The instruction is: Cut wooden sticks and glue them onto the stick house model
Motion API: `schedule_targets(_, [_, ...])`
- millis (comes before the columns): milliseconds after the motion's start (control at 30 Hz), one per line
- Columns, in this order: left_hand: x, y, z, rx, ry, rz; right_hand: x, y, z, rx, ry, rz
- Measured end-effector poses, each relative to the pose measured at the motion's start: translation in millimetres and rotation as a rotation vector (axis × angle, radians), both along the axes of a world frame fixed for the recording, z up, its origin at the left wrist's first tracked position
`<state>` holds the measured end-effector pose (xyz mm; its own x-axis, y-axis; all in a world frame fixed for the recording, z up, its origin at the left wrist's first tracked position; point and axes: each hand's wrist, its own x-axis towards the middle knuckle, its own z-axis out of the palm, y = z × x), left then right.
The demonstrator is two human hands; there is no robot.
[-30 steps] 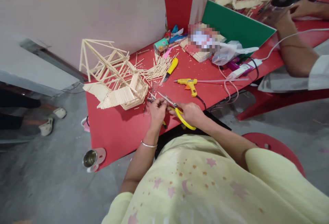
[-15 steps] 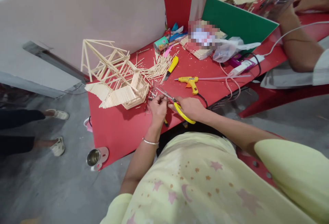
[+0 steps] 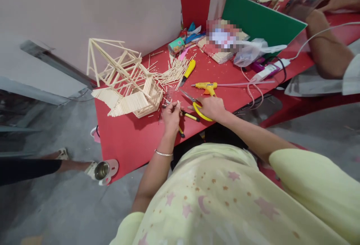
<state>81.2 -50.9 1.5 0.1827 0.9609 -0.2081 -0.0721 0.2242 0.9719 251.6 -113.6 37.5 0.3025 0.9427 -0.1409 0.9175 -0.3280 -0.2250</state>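
My right hand point(image 3: 211, 108) grips a pair of scissors by their yellow handles point(image 3: 200, 113). The blades point(image 3: 188, 96) point up and left, a little apart from my left hand. My left hand point(image 3: 171, 117) is pinched at the fingertips around a small pale piece of wooden stick, mostly hidden by the fingers. Under and beside it lies a tool with black-and-yellow handles point(image 3: 191, 116), its head partly covered. Left of my hands stands a stick-built model point(image 3: 132, 104) with an open frame and slatted roof-like panels. Loose sticks point(image 3: 177, 70) are heaped behind it.
On the red table point(image 3: 123, 140) lie a yellow glue gun point(image 3: 206, 86), a yellow utility knife point(image 3: 189, 71), a green can point(image 3: 176, 45) and a power strip point(image 3: 270, 71). A metal mug point(image 3: 105, 170) stands at the left corner. Behind a green board point(image 3: 261, 23) a co-worker's arm point(image 3: 327, 42) shows.
The scissors and my right hand have drawn slightly away from my left hand, uncovering a black-and-yellow handle. A passer-by's feet have moved right, toward the mug.
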Motion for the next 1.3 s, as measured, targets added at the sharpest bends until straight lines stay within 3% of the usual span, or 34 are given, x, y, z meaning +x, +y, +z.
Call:
schedule_targets(133, [-3.6, 2.8, 0.8, 0.041, -0.019, -0.020, -4.0, -11.6, 0.1, 0.066, 0.052, 0.088])
schedule_targets(267, [-1.6, 1.9, -0.7, 0.199, 0.005, -0.085, -16.9, -23.6, 8.2, 0.154, 0.076, 0.200])
schedule_targets(433, [-1.4, -1.3, -0.8, 0.330, 0.091, -0.098, -23.6, -25.8, 13.3, 0.158, 0.027, 0.177])
schedule_targets(900, [-3.1, 1.2, 9.2, 0.469, 0.251, -0.110, -24.1, -29.9, 19.2, 0.083, 0.022, 0.144])
schedule_targets(1167, [3.3, 4.8, -10.1, 0.337, 0.088, -0.135, -18.2, -26.8, 7.8, 0.043, 0.038, 0.120])
schedule_targets(1300, [4.2, 6.4, -11.8, 0.258, -0.006, -0.137, -21.5, -25.4, 3.1, 0.026, 0.026, 0.097])
